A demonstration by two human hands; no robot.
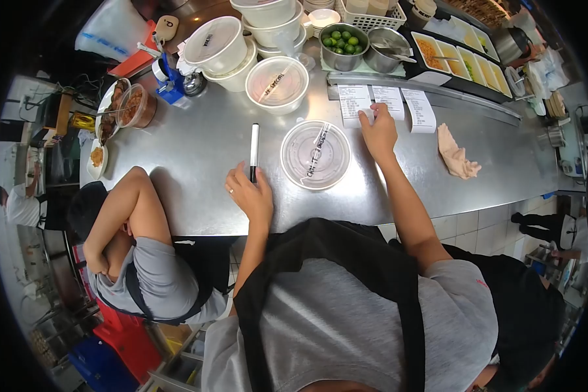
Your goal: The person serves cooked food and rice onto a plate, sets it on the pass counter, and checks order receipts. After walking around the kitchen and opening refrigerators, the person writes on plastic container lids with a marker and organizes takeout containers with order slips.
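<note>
My left hand (249, 195) is closed around the lower end of a white marker pen (254, 147), which points away from me. To its right stands a round plastic tub (300, 140) with a clear lid and black handwriting on it. My right hand (380, 136) reaches to the rail, its thumb and forefinger apart and touching the lower part of a printed receipt (353, 101). A second receipt (389, 98) lies partly behind the fingers. A third receipt (419, 110) hangs just to the right.
Behind the tub are another lidded tub (277, 83) and stacked tubs (215, 46). Limes in a metal pot (343, 63) stand at the back. A crumpled cloth (457, 153) lies right. A co-worker's arm (127, 206) rests on the steel counter (206, 144) at left.
</note>
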